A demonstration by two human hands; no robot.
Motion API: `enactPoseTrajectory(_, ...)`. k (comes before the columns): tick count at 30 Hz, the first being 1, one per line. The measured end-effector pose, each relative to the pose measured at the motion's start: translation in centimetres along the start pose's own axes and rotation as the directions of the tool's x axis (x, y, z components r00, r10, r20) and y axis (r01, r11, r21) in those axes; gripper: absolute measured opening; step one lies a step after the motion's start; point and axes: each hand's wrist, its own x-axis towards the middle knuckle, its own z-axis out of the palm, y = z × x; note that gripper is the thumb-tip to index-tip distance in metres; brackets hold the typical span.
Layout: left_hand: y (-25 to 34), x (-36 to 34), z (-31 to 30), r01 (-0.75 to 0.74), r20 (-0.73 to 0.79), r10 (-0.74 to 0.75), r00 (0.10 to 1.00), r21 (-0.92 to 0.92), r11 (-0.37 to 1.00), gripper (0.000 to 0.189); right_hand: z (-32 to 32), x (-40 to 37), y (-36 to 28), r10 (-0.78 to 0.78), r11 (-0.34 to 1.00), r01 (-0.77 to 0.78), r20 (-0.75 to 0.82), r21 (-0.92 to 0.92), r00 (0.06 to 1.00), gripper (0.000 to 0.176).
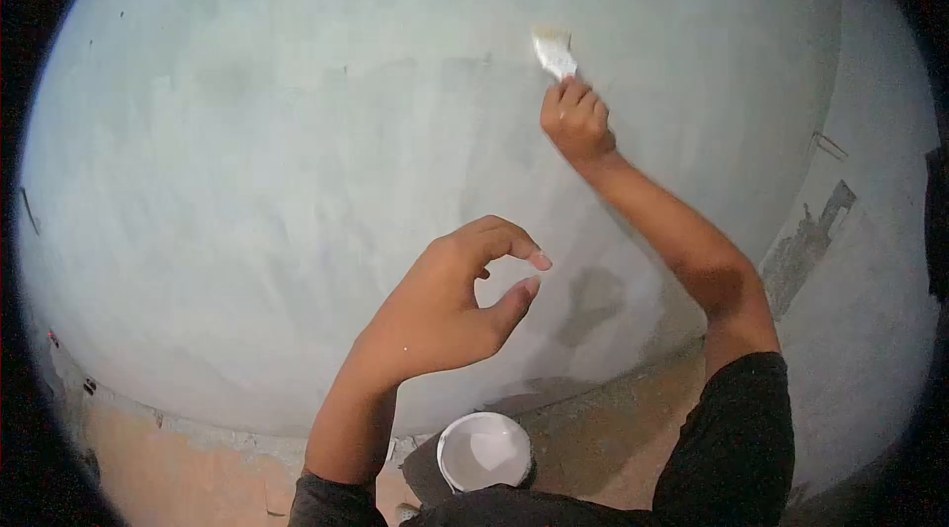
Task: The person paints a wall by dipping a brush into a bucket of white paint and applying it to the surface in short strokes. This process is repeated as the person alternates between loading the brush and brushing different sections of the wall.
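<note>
My right hand point(578, 122) is raised in front of the whitish wall point(247, 201), its fingers wrapped round the handle of a paintbrush point(555, 54). The brush points upward, and its pale bristles overlap the upper part of the wall. Lower down and nearer to me, my left hand point(445, 295) hangs in the air with nothing in it. Its thumb and forefinger curve toward each other with a gap between them; the other fingers are mostly hidden behind. Whitish specks show on the fingertips.
A white bucket point(442, 456) holding white paint stands on the brownish floor point(178, 463) close to my body. At the right, a second wall point(880, 230) meets the first in a corner and carries a rough grey patch point(806, 245).
</note>
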Motion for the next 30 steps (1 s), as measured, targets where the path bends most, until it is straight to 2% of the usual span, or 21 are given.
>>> enactPoseTrajectory(4, 1.2, 0.8, -0.8, -0.013, 0.025, 0.013, 1.0, -0.007, 1.0, 0.02, -2.6, -1.1, -0.3, -0.099, 0.995, 0.099, -0.056, 0.006, 0.994, 0.032)
enactPoseTrajectory(6, 2.3, 1.3, -2.0, -0.014, 0.025, 0.015, 1.0, -0.02, 1.0, 0.02, -3.8, -0.9, -0.3, -0.152, 0.979, 0.156, -0.036, 0.131, 0.988, 0.028)
enactPoseTrajectory(7, 2.3, 1.3, -2.5, -0.004, 0.027, 0.004, 1.0, -0.016, 1.0, 0.02, -4.9, -1.6, -0.8, -0.155, 0.979, 0.158, -0.033, 0.13, 0.987, 0.028)
enactPoseTrajectory(9, 1.9, 0.9, -3.1, 0.005, 0.028, -0.005, 1.0, -0.02, 1.0, 0.021, -6.9, -2.9, -1.9, -0.298, 0.889, 0.23, 0.12, 0.395, 0.947, 0.021)
enactPoseTrajectory(10, 1.5, 0.7, -3.2, 0.005, 0.03, -0.004, 1.0, -0.022, 1.0, 0.021, -7.0, -3.2, -2.0, -0.3, 0.889, 0.231, 0.122, 0.394, 0.946, 0.021)
enactPoseTrajectory(12, 0.5, 0.4, -2.7, -0.004, 0.019, 0.005, 1.0, -0.037, 0.999, 0.02, -7.0, -4.1, -1.8, -0.452, 0.673, 0.164, 0.226, 0.721, 0.863, 0.013)
enactPoseTrajectory(13, 0.2, 0.3, -2.3, -0.005, 0.021, 0.005, 1.0, -0.039, 0.999, 0.02, -6.2, -4.2, -1.2, -0.473, 0.611, 0.039, 0.324, 0.791, 0.819, 0.01)
enactPoseTrajectory(14, 0.1, 0.4, -1.8, 0.003, 0.017, -0.002, 1.0, -0.046, 0.999, 0.02, -5.0, -4.2, -0.5, -0.475, 0.612, 0.039, 0.327, 0.79, 0.817, 0.01)
enactPoseTrajectory(16, 0.1, 0.6, -1.0, 0.02, 0.005, -0.02, 1.0, -0.042, 0.999, 0.019, -3.2, -1.7, 1.8, -0.484, 0.641, -0.132, 0.531, 0.756, 0.695, 0.014)
enactPoseTrajectory(20, -0.2, 0.2, -1.5, 0.02, -0.003, -0.02, 1.0, -0.052, 0.998, 0.019, 1.2, 5.5, 4.9, -0.417, 0.737, -0.133, 0.601, 0.662, 0.682, 0.025)
enactPoseTrajectory(22, 0.1, 0.0, -1.9, 0.023, -0.006, -0.024, 1.0, -0.05, 0.998, 0.019, 4.0, 8.0, 6.3, -0.302, 0.706, -0.075, 0.394, 0.704, 0.868, 0.038)
enactPoseTrajectory(25, -0.2, 0.0, -1.5, 0.005, -0.026, -0.006, 1.0, -0.063, 0.998, 0.019, 6.0, 11.3, 8.2, -0.263, 0.685, -0.116, 0.393, 0.719, 0.881, 0.038)
enactPoseTrajectory(27, -1.4, 0.0, -0.7, 0.013, -0.03, -0.015, 0.999, -0.071, 0.997, 0.019, 6.6, 11.1, 7.9, -0.199, 0.78, -0.097, 0.393, 0.618, 0.898, 0.038)
enactPoseTrajectory(28, -1.8, 0.1, -0.5, 0.019, -0.03, -0.021, 0.999, -0.078, 0.997, 0.019, 6.6, 10.6, 7.8, -0.2, 0.781, -0.097, 0.395, 0.617, 0.897, 0.038)
enactPoseTrajectory(30, -2.0, 0.0, -0.4, 0.031, -0.019, -0.033, 0.999, -0.086, 0.996, 0.019, 5.8, 9.4, 8.3, 0.026, 0.798, -0.288, 0.447, 0.529, 0.894, 0.04)
